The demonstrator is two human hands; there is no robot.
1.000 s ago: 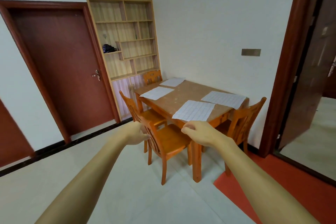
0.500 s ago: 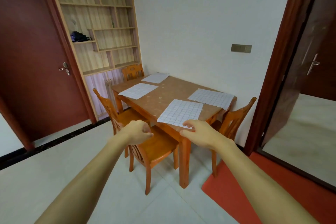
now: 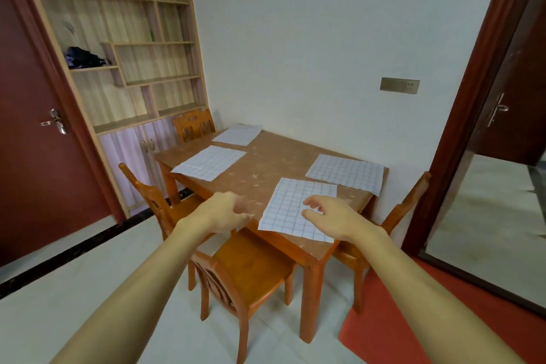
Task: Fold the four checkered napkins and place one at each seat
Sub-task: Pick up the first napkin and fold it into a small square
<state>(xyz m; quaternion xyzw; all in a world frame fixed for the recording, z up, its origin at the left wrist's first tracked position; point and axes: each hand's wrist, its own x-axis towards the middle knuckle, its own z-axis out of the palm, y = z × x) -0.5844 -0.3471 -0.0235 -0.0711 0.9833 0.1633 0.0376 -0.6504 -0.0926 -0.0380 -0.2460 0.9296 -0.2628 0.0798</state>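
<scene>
napkin (image 3: 291, 208) flat under right fingers (image 3: 310, 204) — left hand (image 3: 226, 211) beside.

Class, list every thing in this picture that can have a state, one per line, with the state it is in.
Nearest napkin: unfolded, flat on the table.
Right napkin: unfolded, edge overhanging the table.
Left napkin: unfolded, flat.
Far napkin: unfolded, flat.
Left hand: loosely curled, empty.
Right hand: open, over the nearest napkin.
Left door: closed.
Right door: open.
Cabinet doors: closed.
</scene>
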